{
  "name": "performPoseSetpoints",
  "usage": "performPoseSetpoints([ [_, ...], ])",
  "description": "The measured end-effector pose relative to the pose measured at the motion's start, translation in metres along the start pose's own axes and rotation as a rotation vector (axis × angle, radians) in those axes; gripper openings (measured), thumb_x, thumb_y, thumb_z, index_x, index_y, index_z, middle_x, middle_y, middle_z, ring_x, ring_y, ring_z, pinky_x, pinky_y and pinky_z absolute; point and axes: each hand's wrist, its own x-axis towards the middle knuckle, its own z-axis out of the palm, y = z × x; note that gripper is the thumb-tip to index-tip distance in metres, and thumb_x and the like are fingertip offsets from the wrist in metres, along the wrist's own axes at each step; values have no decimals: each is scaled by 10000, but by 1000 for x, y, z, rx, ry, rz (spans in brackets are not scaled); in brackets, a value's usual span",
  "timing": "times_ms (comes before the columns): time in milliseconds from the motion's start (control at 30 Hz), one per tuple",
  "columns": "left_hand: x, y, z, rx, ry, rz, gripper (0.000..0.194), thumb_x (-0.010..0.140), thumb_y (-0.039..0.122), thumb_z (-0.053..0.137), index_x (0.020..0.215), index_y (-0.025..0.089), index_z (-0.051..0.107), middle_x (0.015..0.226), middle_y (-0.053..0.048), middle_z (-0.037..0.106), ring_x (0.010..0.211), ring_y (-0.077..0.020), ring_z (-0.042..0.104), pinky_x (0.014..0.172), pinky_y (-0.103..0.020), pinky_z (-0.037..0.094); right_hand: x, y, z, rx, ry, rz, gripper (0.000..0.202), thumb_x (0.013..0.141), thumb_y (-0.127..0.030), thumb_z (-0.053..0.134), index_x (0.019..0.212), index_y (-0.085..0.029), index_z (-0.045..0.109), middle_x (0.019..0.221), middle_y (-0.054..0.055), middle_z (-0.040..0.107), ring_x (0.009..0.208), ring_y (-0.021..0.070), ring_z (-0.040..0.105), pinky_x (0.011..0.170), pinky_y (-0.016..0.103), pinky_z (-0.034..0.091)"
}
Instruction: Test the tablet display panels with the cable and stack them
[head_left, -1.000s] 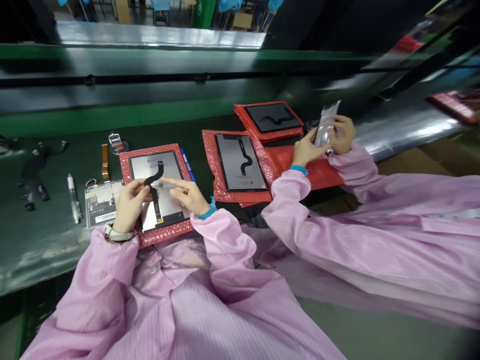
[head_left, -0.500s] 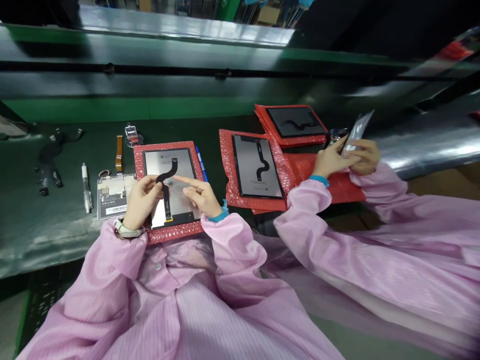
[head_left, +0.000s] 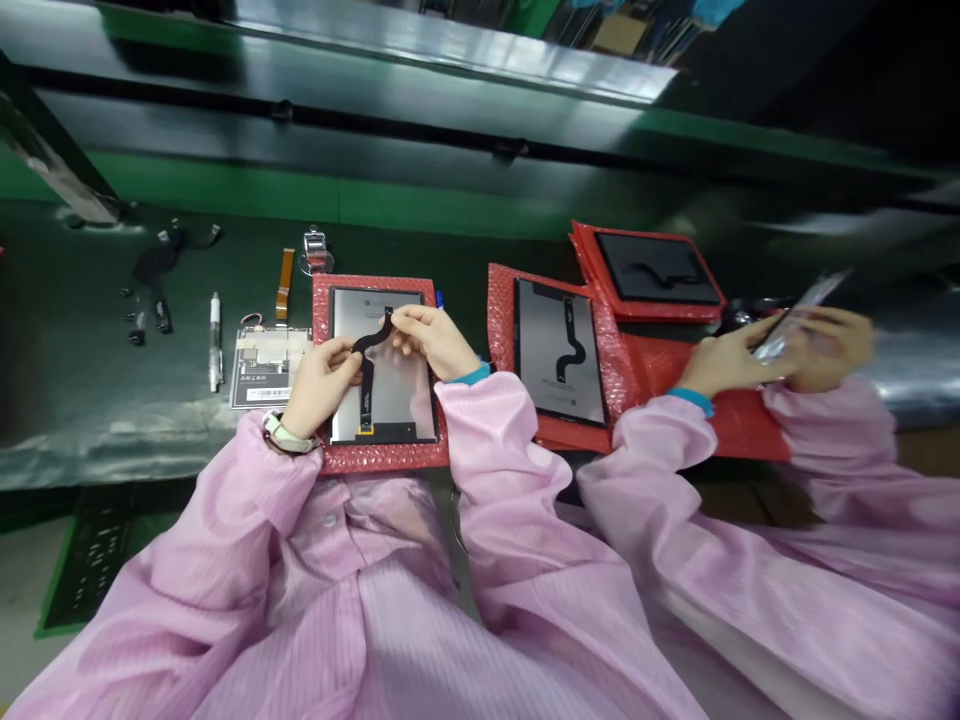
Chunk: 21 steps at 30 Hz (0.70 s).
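A display panel (head_left: pixel 403 400) lies back side up on a red bubble-wrap bag (head_left: pixel 382 458) in front of me. A black flex cable (head_left: pixel 367 385) runs up from the panel's lower edge in an S-shape. My left hand (head_left: pixel 322 382) is closed on the cable near its middle bend, thumb against fingers. At the cable's upper end, my right hand (head_left: pixel 439 342) pinches the connector tip between thumb and index finger. Left of the bag is a circuit board with a battery (head_left: pixel 262 365), an orange ribbon cable (head_left: pixel 285 285) extending from it.
A white pen (head_left: pixel 215 342) and loose black flex cables (head_left: pixel 154 270) lie to the left. A metal dispenser-like item (head_left: pixel 316 250) stands behind the bag. Two more panels (head_left: pixel 559 350) on red bags lie right, beside a co-worker's hands (head_left: pixel 724 355) holding a clear-wrapped item (head_left: pixel 799 315).
My right hand has gone from pointing beside the cable to pinching its upper end. My left hand keeps its hold. The camera view has shifted, moving the scene rightward.
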Motion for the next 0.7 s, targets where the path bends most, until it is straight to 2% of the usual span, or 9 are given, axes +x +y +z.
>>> performPoseSetpoints([
  [100,-3,-1,2,21,15,24,359,806,306,678,1122,136,660,875,-62,727,771,-175,706,716,-290,608,1,8,3,49,7,-15,449,664,-534,831,819,-149,659,610,-38,598,492,47,503,466,171,397],
  [233,-2,9,-8,112,138,234,359,835,338,657,1147,163,627,1063,-94,721,1019,-215,694,806,-306,584,-1,13,2,102,-14,-30,471,654,-559,835,819,-161,646,629,-38,610,496,52,510,472,181,401],
  [333,11,31,-36,327,171,332,258,850,337,638,1045,171,669,1063,-76,720,984,-207,682,826,-324,552,-1,13,4,138,-45,-36,417,674,-504,837,834,-163,658,654,-38,621,512,50,523,494,181,418],
  [467,44,56,-78,761,268,412,214,850,282,604,984,136,685,979,-53,690,952,-216,634,831,-386,453,0,12,11,185,-75,-47,343,674,-399,851,820,-160,653,688,-35,644,548,44,548,551,169,450],
  [533,57,59,-87,974,239,399,326,912,380,550,933,80,676,956,-82,642,1122,-309,579,824,-452,355,1,11,16,204,-76,-59,304,689,-361,843,800,-160,643,675,-37,638,552,46,549,558,167,458],
  [600,65,59,-87,1163,220,352,466,925,497,492,970,63,654,1020,-128,620,1230,-436,511,799,-490,313,4,9,19,210,-66,-72,259,713,-317,831,799,-155,647,663,-37,631,553,51,544,553,171,462],
  [700,70,59,-83,1325,275,175,523,820,504,563,1215,161,566,1079,-161,641,1129,-481,569,762,-470,416,10,7,21,237,-69,-79,228,728,-257,834,806,-147,650,690,-26,653,549,56,547,530,172,458],
])
